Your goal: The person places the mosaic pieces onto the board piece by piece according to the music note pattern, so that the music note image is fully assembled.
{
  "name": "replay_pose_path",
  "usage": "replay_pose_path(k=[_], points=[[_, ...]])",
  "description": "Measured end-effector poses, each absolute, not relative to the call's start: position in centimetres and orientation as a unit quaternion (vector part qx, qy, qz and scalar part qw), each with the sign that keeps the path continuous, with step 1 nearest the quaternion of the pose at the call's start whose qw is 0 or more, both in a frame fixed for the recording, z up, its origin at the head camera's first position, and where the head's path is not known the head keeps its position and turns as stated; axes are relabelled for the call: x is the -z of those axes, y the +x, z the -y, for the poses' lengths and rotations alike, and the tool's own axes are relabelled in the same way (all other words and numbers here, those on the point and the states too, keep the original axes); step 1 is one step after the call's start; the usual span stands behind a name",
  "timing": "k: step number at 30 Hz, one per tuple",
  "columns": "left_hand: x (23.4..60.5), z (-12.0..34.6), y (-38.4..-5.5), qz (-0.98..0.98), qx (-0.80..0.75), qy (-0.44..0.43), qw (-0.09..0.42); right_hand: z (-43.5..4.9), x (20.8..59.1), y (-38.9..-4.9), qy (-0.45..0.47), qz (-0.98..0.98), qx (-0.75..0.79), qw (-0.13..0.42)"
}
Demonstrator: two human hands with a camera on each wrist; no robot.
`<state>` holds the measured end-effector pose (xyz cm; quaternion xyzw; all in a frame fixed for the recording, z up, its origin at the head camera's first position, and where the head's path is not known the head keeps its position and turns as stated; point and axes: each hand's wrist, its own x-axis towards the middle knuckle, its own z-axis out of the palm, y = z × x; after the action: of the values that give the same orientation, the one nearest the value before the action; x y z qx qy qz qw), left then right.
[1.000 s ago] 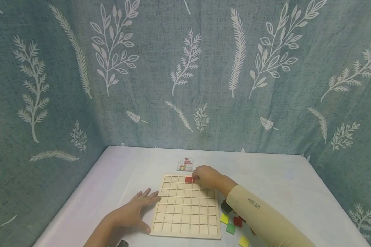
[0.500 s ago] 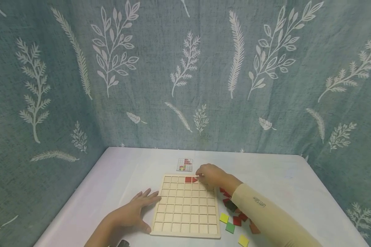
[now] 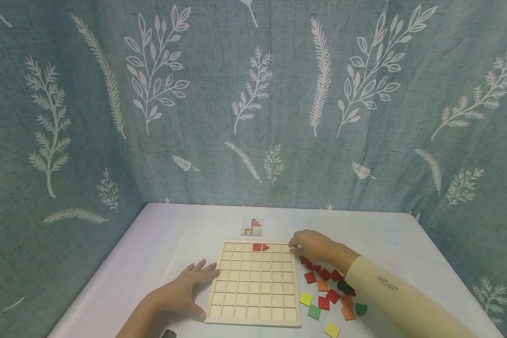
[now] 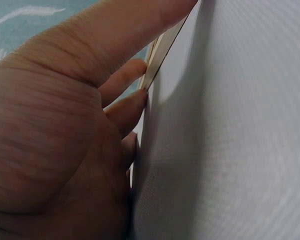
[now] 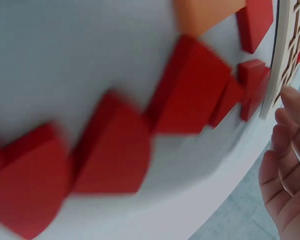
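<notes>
A wooden grid board [image 3: 253, 286] lies flat on the white table. In its top row sit a red square tile [image 3: 257, 247] and a red triangle tile [image 3: 265, 247], side by side. My left hand [image 3: 179, 293] rests at the board's left side, fingers spread, with fingertips and thumb against the edge; the left wrist view shows the thumb [image 4: 140, 30] along the board's side. By the board's far right corner is my right hand [image 3: 314, 245], its fingers loosely bent with nothing seen between them. The right wrist view has its fingertips close to the board's corner.
Behind the board lies a small pattern card [image 3: 251, 227]. Right of the board, red tiles [image 3: 325, 273] are scattered with orange tiles [image 3: 348, 313], yellow tiles [image 3: 332, 329], a green square tile [image 3: 314, 311] and a green rounded tile [image 3: 361, 309]. Patterned curtains [image 3: 253, 117] surround the table.
My right hand has let go of the red triangle tile and moved right, off the top row towards the corner. More tiles show beside the board. The left hand has stayed in place.
</notes>
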<state>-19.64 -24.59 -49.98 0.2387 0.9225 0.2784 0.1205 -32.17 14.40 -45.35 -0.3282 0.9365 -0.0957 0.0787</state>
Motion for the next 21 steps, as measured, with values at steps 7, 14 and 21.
replay_pose_path(k=[7,14,21], points=[[50.0,24.6,-19.7,-0.924,-0.28,0.227,0.126,-15.9,45.3,-31.2,-0.269,-0.952,0.108,0.1],[50.1,24.6,-19.7,-0.925,-0.277,0.229,0.124,-16.5,45.5,-30.9,-0.296,-0.947,0.086,0.088],[50.2,24.6,-19.7,-0.925,-0.277,0.23,0.121,-16.4,46.0,-31.0,-0.302,-0.947,0.065,0.09]])
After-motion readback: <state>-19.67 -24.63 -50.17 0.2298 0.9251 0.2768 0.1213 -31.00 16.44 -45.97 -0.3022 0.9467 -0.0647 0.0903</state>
